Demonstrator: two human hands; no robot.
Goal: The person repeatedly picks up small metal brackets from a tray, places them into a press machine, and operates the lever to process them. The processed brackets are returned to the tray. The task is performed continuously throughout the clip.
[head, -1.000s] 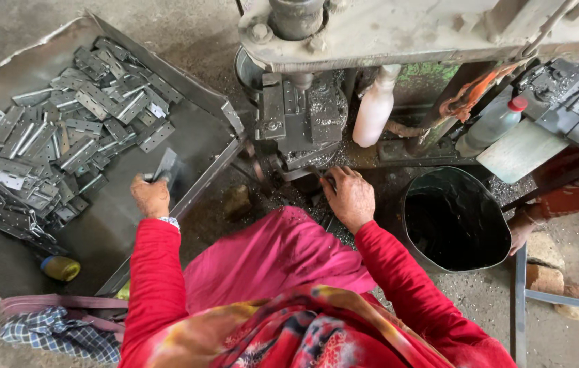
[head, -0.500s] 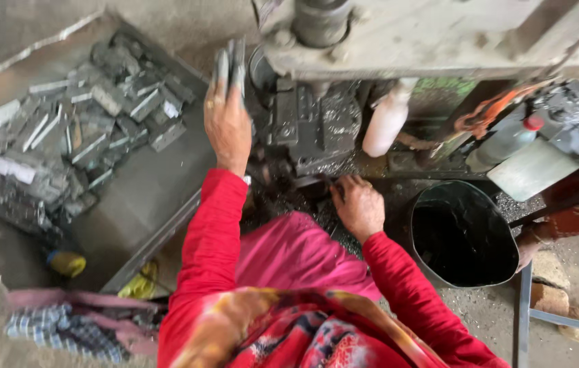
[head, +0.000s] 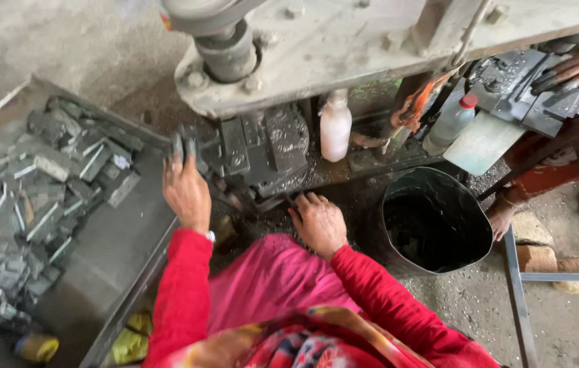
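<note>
Carrying a flat grey metal strip [head: 182,145] from the tray of stacked strips [head: 109,235] on the left, the left hand [head: 186,193] now pinches it beside the press die [head: 262,153], no longer over the tray as a second ago, so the piece looks ready for loading. The strip's long axis points up and away, toward the machine. The right hand [head: 319,223], fingers loosely spread, rests below the die, near the black bucket [head: 437,221].

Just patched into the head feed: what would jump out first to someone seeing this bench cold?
The grimy metal press fills the top centre, with the left hand lifting dark metal pieces toward its die block. The right hand rests at the die's base. A tray of metal blanks sits left, a black bucket right.
</note>
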